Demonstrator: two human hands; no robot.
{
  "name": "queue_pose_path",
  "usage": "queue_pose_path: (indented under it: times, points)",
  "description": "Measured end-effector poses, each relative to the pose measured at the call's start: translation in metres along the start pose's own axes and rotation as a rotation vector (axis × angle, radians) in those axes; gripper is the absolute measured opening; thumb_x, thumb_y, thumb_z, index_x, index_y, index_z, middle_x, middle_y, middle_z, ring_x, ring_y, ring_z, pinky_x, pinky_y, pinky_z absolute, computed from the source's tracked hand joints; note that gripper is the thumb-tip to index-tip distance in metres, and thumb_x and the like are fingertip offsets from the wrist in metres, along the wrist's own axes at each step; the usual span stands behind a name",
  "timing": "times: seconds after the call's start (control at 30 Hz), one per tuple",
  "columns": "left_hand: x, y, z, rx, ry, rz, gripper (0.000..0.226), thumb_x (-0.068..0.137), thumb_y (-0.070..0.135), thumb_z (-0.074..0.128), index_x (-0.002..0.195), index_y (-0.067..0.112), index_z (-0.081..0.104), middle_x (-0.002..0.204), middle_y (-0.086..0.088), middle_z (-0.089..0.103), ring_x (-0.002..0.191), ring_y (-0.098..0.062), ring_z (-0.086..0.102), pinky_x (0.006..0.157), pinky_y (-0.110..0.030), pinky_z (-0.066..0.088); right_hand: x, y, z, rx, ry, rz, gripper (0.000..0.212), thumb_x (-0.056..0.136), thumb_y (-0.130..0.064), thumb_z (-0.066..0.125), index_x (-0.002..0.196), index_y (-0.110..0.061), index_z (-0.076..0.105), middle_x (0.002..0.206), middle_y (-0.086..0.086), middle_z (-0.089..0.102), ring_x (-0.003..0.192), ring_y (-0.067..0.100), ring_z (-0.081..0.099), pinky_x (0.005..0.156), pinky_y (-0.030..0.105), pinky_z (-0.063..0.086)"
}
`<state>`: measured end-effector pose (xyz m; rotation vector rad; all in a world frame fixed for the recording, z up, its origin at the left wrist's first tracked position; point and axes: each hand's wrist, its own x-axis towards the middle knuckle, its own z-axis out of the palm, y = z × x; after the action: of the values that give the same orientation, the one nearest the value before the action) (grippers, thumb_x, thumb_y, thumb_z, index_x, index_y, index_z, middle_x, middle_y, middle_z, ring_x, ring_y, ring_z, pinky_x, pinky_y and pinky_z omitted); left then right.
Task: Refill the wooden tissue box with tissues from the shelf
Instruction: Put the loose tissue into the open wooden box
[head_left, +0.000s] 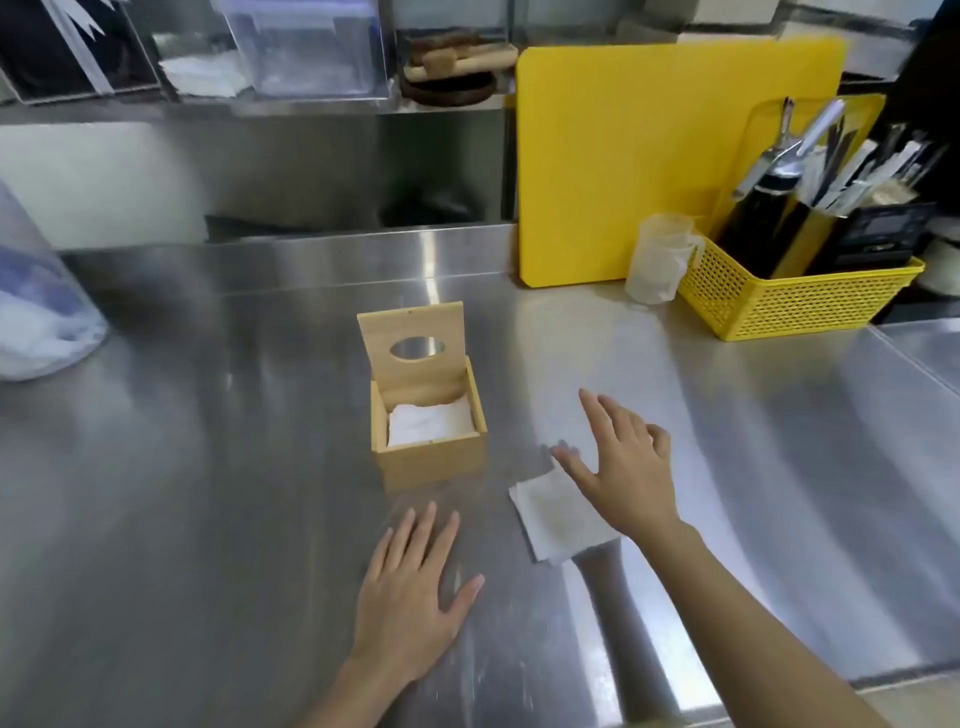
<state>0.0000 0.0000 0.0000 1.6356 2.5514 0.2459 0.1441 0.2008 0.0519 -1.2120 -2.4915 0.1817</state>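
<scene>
Two hands: my left hand (410, 597) and right hand (621, 467) are spread wide, holding nothing.
Box: wooden tissue box (428, 415) lid up.
Desk (208, 467): bare room left of box.

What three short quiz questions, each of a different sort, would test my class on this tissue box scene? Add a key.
1. True or false: the lid of the wooden tissue box stands open.
2. Which hand is over the loose tissue on the counter: A) left hand, B) right hand?
3. Fill in: the upright board behind the yellow basket is coloured ____.

Key
1. True; white tissues show inside.
2. B.
3. Yellow, the cutting board.
</scene>
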Motion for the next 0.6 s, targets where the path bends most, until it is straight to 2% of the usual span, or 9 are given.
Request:
queue_pose_path:
  times: [0.07, 0.17, 0.33, 0.5, 0.6]
  points:
    - [0.0, -0.001, 0.001, 0.019, -0.009, -0.019, 0.066, 0.085, 0.062, 0.03, 0.132, 0.02, 0.053, 0.137, -0.007, 0.055, 0.125, -0.029, 0.05, 0.107, -0.034, 0.016, -0.001, 0.005, 0.008, 0.024, -0.081, -0.061, 0.054, 0.088, -0.044, 0.055, 0.134, -0.018, 0.045, 0.132, 0.007, 0.056, 0.119, 0.027, 0.051, 0.093, 0.041, 0.031]
    - [-0.001, -0.002, 0.006, 0.029, -0.025, -0.035, 0.068, 0.086, 0.064, 0.027, 0.136, 0.023, 0.048, 0.141, -0.006, 0.049, 0.131, -0.027, 0.044, 0.113, -0.035, 0.016, 0.0, 0.016, 0.021, 0.029, -0.216, -0.135, 0.042, 0.091, -0.036, 0.053, 0.13, -0.02, 0.05, 0.13, 0.0, 0.057, 0.119, 0.022, 0.05, 0.091, 0.035, 0.028]
    - [-0.002, -0.005, 0.01, 0.018, -0.015, -0.015, 0.071, 0.086, 0.068, 0.017, 0.143, 0.028, 0.031, 0.152, -0.001, 0.031, 0.141, -0.022, 0.023, 0.113, -0.031, -0.002, 0.009, 0.023, 0.031, 0.024, -0.33, -0.196, 0.03, 0.094, -0.023, 0.049, 0.124, -0.022, 0.055, 0.126, -0.002, 0.059, 0.117, 0.022, 0.049, 0.087, 0.034, 0.025]
    - [-0.001, -0.005, 0.012, 0.019, -0.009, -0.028, 0.072, 0.086, 0.069, 0.014, 0.144, 0.03, 0.028, 0.153, 0.001, 0.028, 0.142, -0.02, 0.018, 0.116, -0.037, 0.004, 0.017, 0.025, 0.034, 0.021, -0.379, -0.233, 0.024, 0.093, -0.021, 0.049, 0.114, -0.025, 0.059, 0.117, -0.004, 0.06, 0.111, 0.02, 0.048, 0.08, 0.032, 0.017]
    - [-0.001, -0.006, 0.014, 0.023, -0.017, -0.02, 0.074, 0.084, 0.071, 0.007, 0.146, 0.032, 0.019, 0.156, 0.003, 0.018, 0.144, -0.018, 0.008, 0.115, -0.038, -0.002, 0.023, 0.024, 0.035, -0.015, -0.407, -0.229, 0.022, 0.091, -0.024, 0.053, 0.111, -0.024, 0.062, 0.106, -0.002, 0.062, 0.104, 0.02, 0.048, 0.078, 0.032, 0.013]
